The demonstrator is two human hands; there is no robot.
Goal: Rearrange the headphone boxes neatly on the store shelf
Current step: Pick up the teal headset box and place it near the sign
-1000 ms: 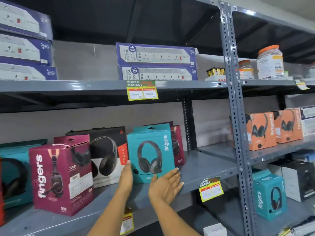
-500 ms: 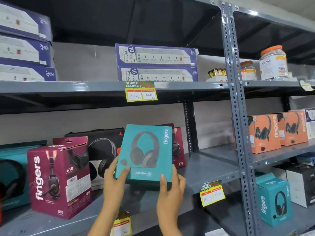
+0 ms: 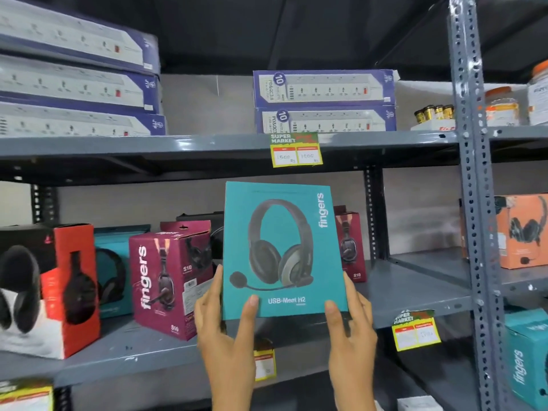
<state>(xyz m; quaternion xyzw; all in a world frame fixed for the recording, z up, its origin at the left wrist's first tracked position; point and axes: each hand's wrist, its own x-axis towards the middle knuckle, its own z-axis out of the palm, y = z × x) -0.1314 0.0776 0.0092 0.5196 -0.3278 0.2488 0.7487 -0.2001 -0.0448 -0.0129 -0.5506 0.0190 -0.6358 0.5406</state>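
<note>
Head view only, so that is all I go by.

— What do you have in the hands?

— I hold the teal headphone box (image 3: 283, 250) with both. My left hand (image 3: 221, 318) grips its lower left corner, thumb on the front face and the fingers (image 3: 218, 280) wrapped behind the left edge. My right hand (image 3: 350, 318) takes the lower right corner the same way, thumb on the front. Both sets of fingers are clamped on the box.

— Where is the box?

— Off the shelf, upright, front face toward me, in front of the middle shelf (image 3: 415, 292) and below the upper shelf (image 3: 207, 145). It covers part of a black box behind it.

— What is around it?

— Left of it a maroon headphone box (image 3: 169, 280) stands on the middle shelf, turned at an angle. Farther left sit another teal box (image 3: 114, 271), partly hidden, and a red and black box (image 3: 59, 289). Just right of the held box, a second maroon box (image 3: 350, 247) stands toward the back. Beyond the upright post (image 3: 471, 203), an orange headphone box (image 3: 522, 232) sits on the neighbouring shelf.

— Up top?

— Stacked power strip boxes (image 3: 324, 102), and a yellow price tag (image 3: 296, 151) on the shelf edge.
</note>
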